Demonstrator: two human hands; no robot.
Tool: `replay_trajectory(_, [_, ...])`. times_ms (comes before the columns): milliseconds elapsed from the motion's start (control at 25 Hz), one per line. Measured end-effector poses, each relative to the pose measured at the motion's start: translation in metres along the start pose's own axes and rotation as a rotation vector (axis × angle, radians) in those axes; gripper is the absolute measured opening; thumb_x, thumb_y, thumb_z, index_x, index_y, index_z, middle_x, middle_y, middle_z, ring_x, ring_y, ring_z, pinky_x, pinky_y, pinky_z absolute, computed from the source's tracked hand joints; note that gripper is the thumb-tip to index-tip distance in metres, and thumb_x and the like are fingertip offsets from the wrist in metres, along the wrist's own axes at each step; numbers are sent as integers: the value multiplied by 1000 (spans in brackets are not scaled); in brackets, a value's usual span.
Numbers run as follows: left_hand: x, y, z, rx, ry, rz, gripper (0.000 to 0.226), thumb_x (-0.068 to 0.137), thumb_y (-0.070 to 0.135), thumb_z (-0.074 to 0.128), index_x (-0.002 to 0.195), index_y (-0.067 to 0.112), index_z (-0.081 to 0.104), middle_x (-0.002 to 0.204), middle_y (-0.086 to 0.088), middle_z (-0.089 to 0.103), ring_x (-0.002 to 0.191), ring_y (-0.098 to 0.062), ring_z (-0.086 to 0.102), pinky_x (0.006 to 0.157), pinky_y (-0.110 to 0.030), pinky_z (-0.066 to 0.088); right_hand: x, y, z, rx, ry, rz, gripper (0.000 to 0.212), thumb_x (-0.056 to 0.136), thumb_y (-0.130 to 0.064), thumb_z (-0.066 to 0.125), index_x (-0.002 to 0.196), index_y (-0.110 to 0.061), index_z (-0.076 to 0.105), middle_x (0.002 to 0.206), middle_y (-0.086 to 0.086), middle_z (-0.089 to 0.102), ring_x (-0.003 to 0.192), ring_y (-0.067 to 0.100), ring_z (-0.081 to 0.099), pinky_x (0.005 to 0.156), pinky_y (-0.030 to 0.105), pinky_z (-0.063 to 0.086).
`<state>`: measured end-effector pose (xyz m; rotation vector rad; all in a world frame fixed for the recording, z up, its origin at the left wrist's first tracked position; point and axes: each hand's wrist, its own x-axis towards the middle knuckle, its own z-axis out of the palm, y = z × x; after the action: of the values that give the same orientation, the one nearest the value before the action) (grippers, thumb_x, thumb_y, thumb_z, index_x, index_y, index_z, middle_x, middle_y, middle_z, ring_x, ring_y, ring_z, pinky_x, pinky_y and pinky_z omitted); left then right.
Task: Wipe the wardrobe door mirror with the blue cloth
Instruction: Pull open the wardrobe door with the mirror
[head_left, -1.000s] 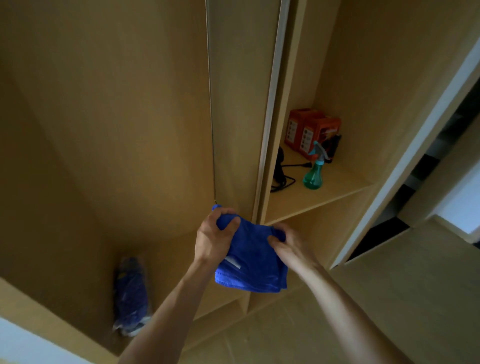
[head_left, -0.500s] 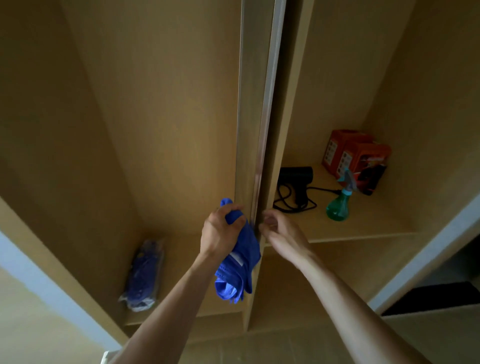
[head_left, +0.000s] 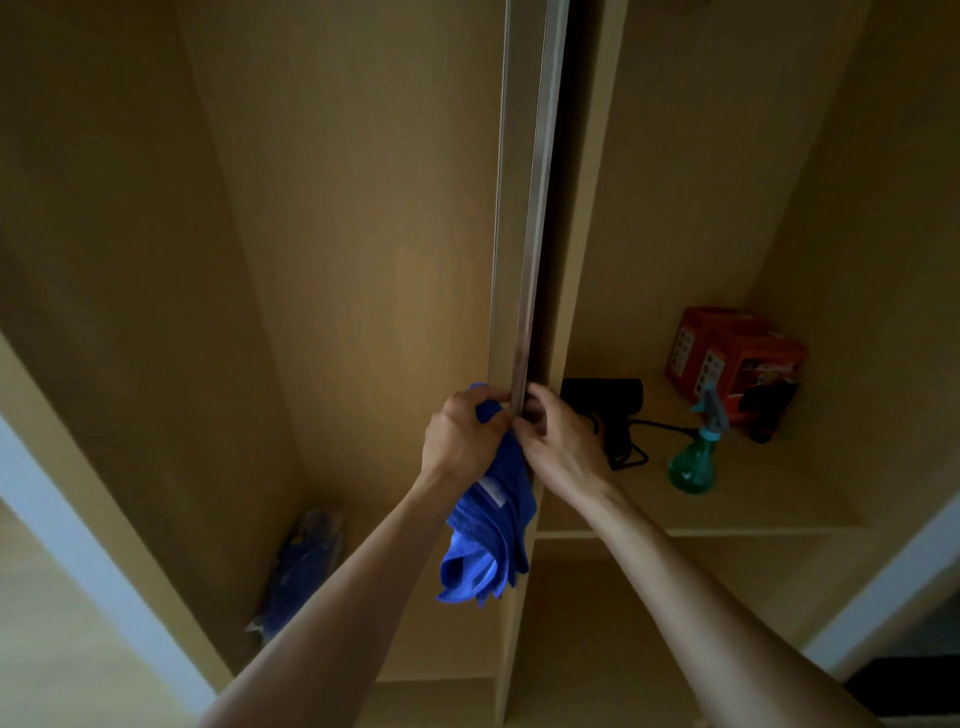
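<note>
The wardrobe door (head_left: 530, 218) stands edge-on in the middle of the view, a thin vertical panel with a metal strip along its edge; its mirror face cannot be seen from here. My left hand (head_left: 460, 434) grips the bunched blue cloth (head_left: 491, 525), which hangs down below the fist, and its fingertips touch the door edge. My right hand (head_left: 558, 441) holds the same metal edge from the right side, fingers curled round it.
On the right shelf (head_left: 769, 499) stand a green spray bottle (head_left: 693, 460), a black hair dryer (head_left: 605, 402) with its cable, and an orange box (head_left: 732, 358). A bluish bundle in plastic (head_left: 301, 566) lies in the left compartment. A white wall edge (head_left: 67, 530) runs down the left.
My right hand let go of the cloth and took hold of the door edge. The cloth now hangs bunched from my left hand alone. The view swung so the door is edge-on.
</note>
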<state>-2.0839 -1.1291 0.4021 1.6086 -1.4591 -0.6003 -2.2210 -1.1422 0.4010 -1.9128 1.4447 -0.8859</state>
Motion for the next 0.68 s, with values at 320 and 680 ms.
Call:
replay_trajectory(320, [2, 6, -6, 79, -44, 46, 21, 98, 34, 61, 117, 29, 69, 114, 5, 71, 104, -18, 66, 89, -36, 54, 5, -7, 5, 17, 42, 41, 38, 102, -22, 49, 139, -30, 48, 129, -7, 62, 113, 14, 61, 79, 20, 44])
replay_trajectory(680, [-25, -1, -14, 11, -95, 110, 11, 96, 29, 63, 103, 32, 70, 103, 12, 72, 96, -11, 66, 79, -26, 49, -28, -11, 10, -32, 175, 65, 29, 99, -25, 57, 127, -29, 55, 104, -19, 59, 94, 9, 63, 73, 25, 52])
